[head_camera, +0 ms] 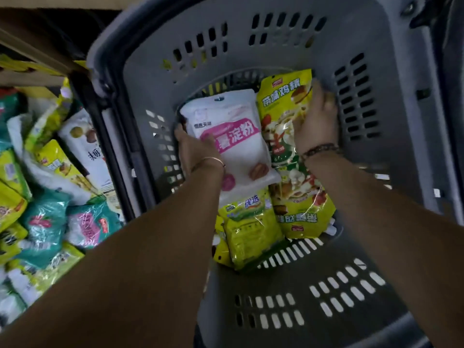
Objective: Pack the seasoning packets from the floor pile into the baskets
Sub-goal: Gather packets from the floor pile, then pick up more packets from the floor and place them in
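The left hand (198,151) grips the white-and-pink plastic packet (233,136). The right hand (316,124) grips the yellow glossy seasoning packet (281,106) at its edge. Both packets sit side by side low inside the grey slotted plastic basket (276,46), probably to save space.

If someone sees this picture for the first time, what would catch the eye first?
First, two hands reach deep into the big grey basket: the left hand grips a white and pink packet, and the right hand holds a yellow packet beside it. Next comes the colourful pile of packets lying left of the basket.
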Motion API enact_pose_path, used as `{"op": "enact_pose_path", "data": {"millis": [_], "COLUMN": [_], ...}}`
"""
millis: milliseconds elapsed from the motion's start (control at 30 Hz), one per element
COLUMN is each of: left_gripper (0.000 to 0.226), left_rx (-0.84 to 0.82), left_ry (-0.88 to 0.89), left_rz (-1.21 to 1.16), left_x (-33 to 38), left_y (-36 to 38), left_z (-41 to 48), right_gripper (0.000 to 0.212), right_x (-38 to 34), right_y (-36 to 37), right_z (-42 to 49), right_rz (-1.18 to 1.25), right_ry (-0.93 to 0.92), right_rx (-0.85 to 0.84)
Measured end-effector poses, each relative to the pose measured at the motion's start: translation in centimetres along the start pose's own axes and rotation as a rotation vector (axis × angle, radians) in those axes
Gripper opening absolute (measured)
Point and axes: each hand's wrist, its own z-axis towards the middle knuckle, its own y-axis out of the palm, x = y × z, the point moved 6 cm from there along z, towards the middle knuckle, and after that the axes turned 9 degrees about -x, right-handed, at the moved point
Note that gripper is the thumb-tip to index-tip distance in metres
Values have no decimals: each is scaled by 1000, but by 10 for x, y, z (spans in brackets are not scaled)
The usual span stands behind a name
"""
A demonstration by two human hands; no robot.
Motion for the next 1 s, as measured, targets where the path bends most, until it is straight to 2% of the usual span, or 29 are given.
{"op": "enact_pose_path", "data": {"millis": [67, 100, 167, 233, 333, 533, 667, 800, 900, 1000], "left_gripper": [75, 80, 88, 94, 93, 85, 94, 83, 73, 71], "left_rx": [90, 78, -97, -303, -314, -372, -501, -650, -665, -646], "left_ry": [288, 450, 615, 566, 563, 550, 460, 363, 474, 621], "left_rz": [124, 246, 519, 733, 953, 1061, 1136, 984, 732, 447], "left_x": [15, 23, 23, 1, -20, -9, 0, 9, 29, 46], "left_y": [0, 8, 35, 58, 70, 74, 64, 40, 6, -45], "left_z": [-14, -24, -37, -35, -24, -11, -14, -46, -85, -126], "right_gripper": [75, 72, 65, 67, 74, 77, 79, 68, 66, 67], "right_x": [-15, -19, -14, 6, 30, 31, 20, 2, -27, -67], "right_y": [2, 9, 28, 49, 74, 82, 73, 48, 21, -10], "right_z": [-11, -16, -21, -22, -18, -5, -8, -24, -48, -75], "right_rz": [-150, -216, -334, -423, -456, -483, -454, -373, -295, -165], "right_ry": [-153, -210, -251, -199, -157, -115, -53, 32, -22, -142], "right_rx": [43, 12, -122, -293, -453, -552, -632, -628, -511, -382]}}
